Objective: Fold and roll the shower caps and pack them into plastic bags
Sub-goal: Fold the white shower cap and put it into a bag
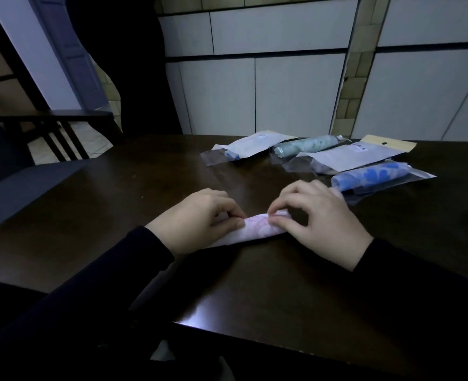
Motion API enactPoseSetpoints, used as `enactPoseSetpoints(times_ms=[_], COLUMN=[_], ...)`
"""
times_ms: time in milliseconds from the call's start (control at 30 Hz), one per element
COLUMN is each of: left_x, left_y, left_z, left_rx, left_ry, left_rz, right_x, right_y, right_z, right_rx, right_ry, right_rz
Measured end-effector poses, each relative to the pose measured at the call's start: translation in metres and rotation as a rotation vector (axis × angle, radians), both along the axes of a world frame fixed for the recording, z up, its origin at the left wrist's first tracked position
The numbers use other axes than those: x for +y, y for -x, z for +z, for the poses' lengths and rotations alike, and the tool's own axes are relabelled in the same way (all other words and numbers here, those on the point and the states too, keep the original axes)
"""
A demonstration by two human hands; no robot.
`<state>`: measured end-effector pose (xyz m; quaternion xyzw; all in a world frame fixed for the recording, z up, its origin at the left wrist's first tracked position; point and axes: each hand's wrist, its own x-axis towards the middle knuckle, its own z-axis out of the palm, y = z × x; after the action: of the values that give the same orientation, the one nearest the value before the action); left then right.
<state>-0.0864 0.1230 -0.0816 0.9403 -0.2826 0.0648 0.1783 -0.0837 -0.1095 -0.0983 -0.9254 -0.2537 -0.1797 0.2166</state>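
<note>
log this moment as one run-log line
step: rolling | left hand: pinches pink shower cap | right hand: pinches same cap | cap: on dark table, not bagged | behind: packed bags

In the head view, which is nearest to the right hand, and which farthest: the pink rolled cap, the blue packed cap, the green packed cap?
From the right hand:
1. Pink rolled cap, pinched in its fingers.
2. Blue packed cap, just beyond, to the right.
3. Green packed cap, at the table's back.
</note>
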Motion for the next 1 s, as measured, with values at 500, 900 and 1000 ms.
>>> enactPoseSetpoints(times_ms=[500, 900, 1000], left_x=[-0.01, -0.026, -0.035], left_y=[0.007, -0.001, -0.002], left_z=[-0.011, -0.006, 0.003], left_rx=[-0.049, -0.313, -0.186], left_ry=[0.041, -0.023, 0.094], left_rz=[0.162, -0.053, -0.002], right_x=[-0.003, -0.02, -0.035], right_y=[-0.017, -0.014, -0.008], right_z=[0.0, 0.01, 0.012], right_rx=[0.031, 0.023, 0.062], right_ry=[0.202, 0.241, 0.145], right_rz=[0.089, 0.113, 0.06])
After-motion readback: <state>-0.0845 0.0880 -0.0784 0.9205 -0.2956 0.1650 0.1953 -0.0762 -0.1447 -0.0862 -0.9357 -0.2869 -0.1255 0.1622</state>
